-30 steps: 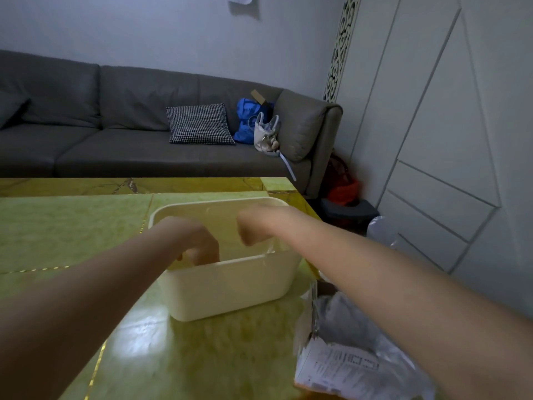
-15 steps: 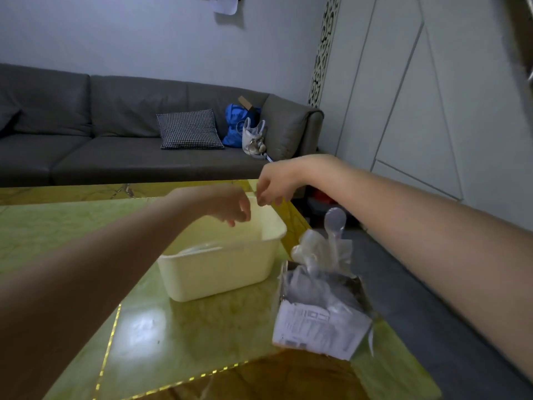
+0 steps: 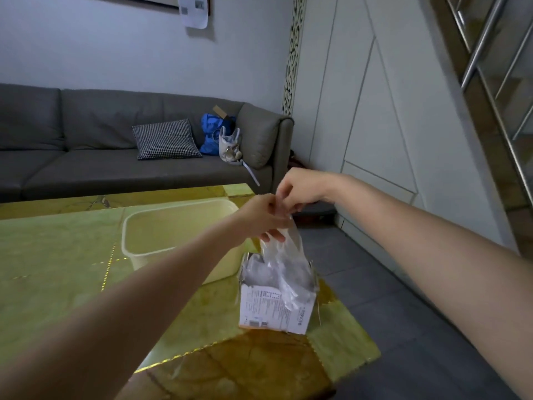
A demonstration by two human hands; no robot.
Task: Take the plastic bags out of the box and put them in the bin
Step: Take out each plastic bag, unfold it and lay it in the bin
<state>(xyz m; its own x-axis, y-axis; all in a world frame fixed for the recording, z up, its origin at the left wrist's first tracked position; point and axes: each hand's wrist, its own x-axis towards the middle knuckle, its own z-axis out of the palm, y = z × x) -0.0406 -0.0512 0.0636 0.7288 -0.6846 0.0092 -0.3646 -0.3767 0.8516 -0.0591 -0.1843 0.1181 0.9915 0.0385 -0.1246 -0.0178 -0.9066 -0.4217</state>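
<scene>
You have one cream bin [image 3: 161,226] and one cardboard box [image 3: 274,310] on the green and gold surface [image 3: 57,269], side by side. One clear plastic bag [image 3: 285,255] hangs above the box, with more crinkly plastic inside; you cannot count those. Your left hand [image 3: 261,216] and right hand [image 3: 300,189] meet just above the box, both pinching the bag's top.
</scene>
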